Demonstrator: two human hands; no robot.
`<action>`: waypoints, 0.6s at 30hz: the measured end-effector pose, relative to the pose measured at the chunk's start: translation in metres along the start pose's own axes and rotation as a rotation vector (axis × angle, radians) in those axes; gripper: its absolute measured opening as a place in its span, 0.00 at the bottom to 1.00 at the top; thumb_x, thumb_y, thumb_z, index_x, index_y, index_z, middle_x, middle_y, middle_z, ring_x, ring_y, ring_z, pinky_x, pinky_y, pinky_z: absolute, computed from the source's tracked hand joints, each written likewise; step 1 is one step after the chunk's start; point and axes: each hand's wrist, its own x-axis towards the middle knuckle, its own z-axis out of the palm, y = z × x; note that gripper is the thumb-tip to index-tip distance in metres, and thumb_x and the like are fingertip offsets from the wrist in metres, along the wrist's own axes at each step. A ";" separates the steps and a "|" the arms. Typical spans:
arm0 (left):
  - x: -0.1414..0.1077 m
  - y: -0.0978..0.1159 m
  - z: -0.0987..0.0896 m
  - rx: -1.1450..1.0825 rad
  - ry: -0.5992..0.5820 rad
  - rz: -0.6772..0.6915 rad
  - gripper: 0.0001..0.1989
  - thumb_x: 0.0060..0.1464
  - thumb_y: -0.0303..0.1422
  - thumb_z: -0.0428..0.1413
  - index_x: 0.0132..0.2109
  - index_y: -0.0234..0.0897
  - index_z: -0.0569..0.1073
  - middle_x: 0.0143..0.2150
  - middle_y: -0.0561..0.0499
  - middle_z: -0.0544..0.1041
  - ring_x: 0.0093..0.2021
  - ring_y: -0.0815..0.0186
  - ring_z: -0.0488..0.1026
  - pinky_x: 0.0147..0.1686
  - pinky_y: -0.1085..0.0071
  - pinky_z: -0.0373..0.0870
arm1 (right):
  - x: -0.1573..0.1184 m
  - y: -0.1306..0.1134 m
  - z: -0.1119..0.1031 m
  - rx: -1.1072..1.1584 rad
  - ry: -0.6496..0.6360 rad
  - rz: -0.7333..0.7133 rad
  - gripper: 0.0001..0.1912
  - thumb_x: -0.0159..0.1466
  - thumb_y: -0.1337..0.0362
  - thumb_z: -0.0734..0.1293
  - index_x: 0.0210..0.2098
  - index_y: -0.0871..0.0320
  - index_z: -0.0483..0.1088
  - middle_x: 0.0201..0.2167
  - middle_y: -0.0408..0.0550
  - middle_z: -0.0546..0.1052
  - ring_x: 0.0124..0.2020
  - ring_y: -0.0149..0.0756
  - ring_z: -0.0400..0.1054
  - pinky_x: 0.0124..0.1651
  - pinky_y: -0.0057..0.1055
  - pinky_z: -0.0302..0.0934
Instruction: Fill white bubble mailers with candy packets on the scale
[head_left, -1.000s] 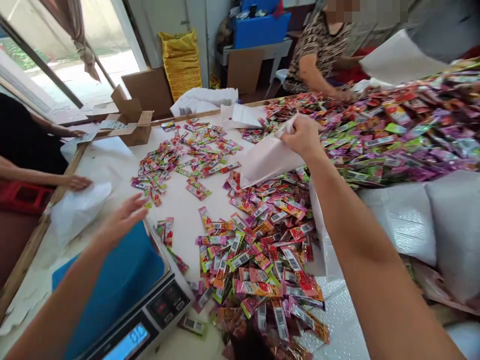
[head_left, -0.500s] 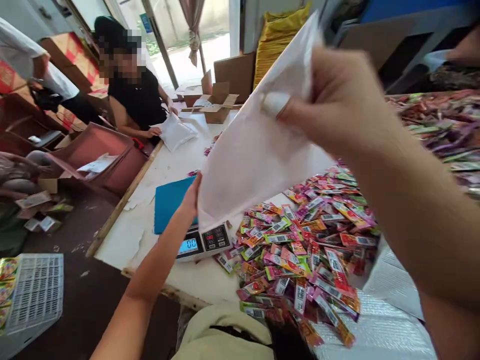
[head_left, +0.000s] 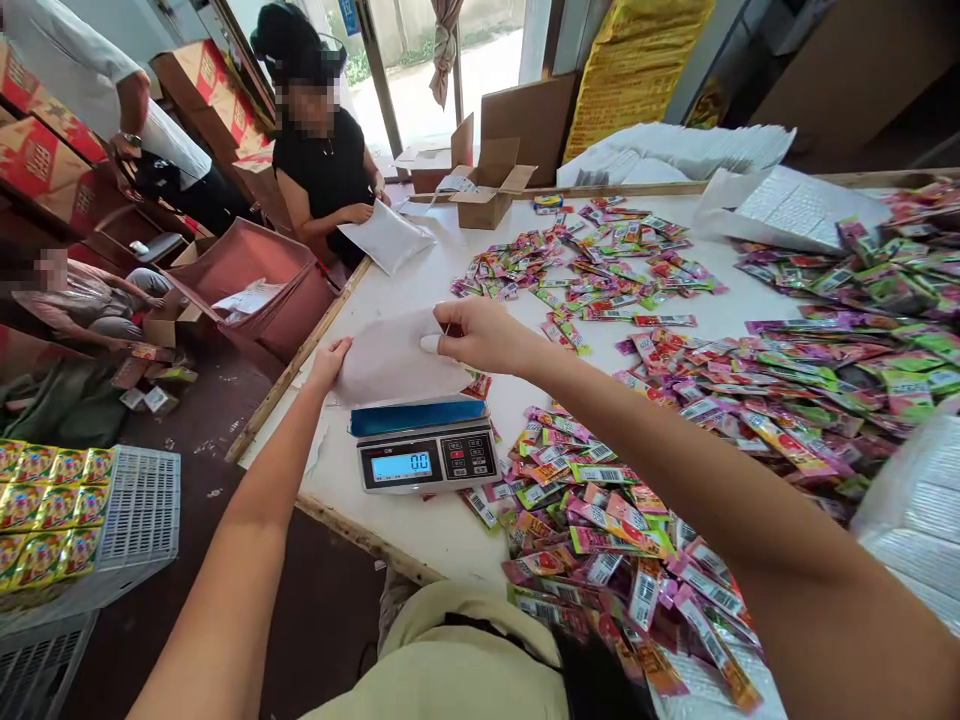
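Observation:
A white mailing bag (head_left: 394,362) is stretched between my hands just above the blue plate (head_left: 420,414) of a digital scale (head_left: 397,465), whose lit display shows zeros. My left hand (head_left: 330,362) pinches the bag's left side. At the bag's right upper corner, my right hand (head_left: 469,335) is closed on it, with something white over the thumb tip. Piles of small colourful snack sachets (head_left: 600,500) lie to the right of the scale, some close against its edge.
Across the table (head_left: 277,440), a co-worker (head_left: 322,170) handles another white bag (head_left: 390,240). An open carton (head_left: 487,190) stands at the back. Stacks of white bags (head_left: 810,205) lie at right. A white crate (head_left: 142,510) with packets stands at lower left.
Both hands have lowered the bag from in front of my view to above the scale; my right hand has moved down and left. My view has shifted, showing more of the table.

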 end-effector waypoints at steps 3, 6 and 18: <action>0.001 -0.008 0.011 0.049 0.066 0.002 0.14 0.51 0.41 0.63 0.35 0.33 0.78 0.35 0.44 0.81 0.45 0.57 0.76 0.51 0.63 0.72 | -0.017 0.014 -0.003 -0.027 -0.075 0.021 0.07 0.61 0.62 0.67 0.29 0.59 0.72 0.25 0.42 0.71 0.30 0.30 0.62 0.36 0.29 0.55; 0.001 -0.012 0.012 0.100 0.156 0.029 0.10 0.53 0.35 0.61 0.39 0.31 0.78 0.40 0.43 0.81 0.47 0.59 0.76 0.54 0.66 0.70 | -0.047 0.027 -0.016 -0.015 -0.114 0.050 0.09 0.61 0.59 0.66 0.34 0.58 0.75 0.29 0.44 0.75 0.31 0.32 0.65 0.37 0.31 0.59; -0.105 0.001 -0.035 0.283 0.446 0.325 0.15 0.62 0.40 0.58 0.51 0.35 0.75 0.47 0.44 0.78 0.48 0.63 0.76 0.54 0.68 0.72 | -0.154 0.107 0.010 0.094 0.208 0.395 0.18 0.63 0.52 0.66 0.46 0.57 0.79 0.38 0.52 0.82 0.32 0.37 0.73 0.38 0.38 0.69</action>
